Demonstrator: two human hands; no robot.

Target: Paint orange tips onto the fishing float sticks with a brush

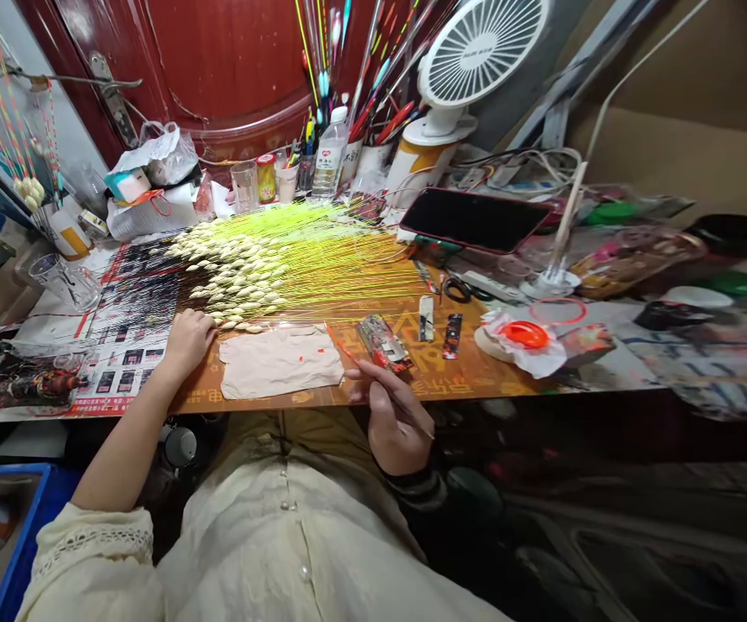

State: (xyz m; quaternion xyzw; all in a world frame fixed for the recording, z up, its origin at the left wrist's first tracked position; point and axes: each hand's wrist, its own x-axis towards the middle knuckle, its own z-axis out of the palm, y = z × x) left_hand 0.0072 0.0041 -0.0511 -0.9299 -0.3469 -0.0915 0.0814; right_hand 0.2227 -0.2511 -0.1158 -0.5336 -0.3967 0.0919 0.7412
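Observation:
My left hand [192, 339] rests at the near left edge of the pile of fishing floats [237, 268], its fingers closed at the stem of a float [247, 328]. The pile has pale bodies, dark stems to the left and thin yellow-green and orange tips to the right. My right hand [399, 419] is closed round a thin paintbrush [421, 423], its orange end pointing up and left near the right edge of a crumpled pale cloth [275, 367]. Orange spots mark the cloth. A paint-stained piece [382, 341] lies just beyond my right fingers.
Orange paint [525, 334] sits on a white wrapped dish to the right. A phone [477, 220] leans behind it, near a white fan [483, 52]. A water bottle [330, 155] and jars line the back. A glass mug [66, 281] stands left; the table's front edge is close.

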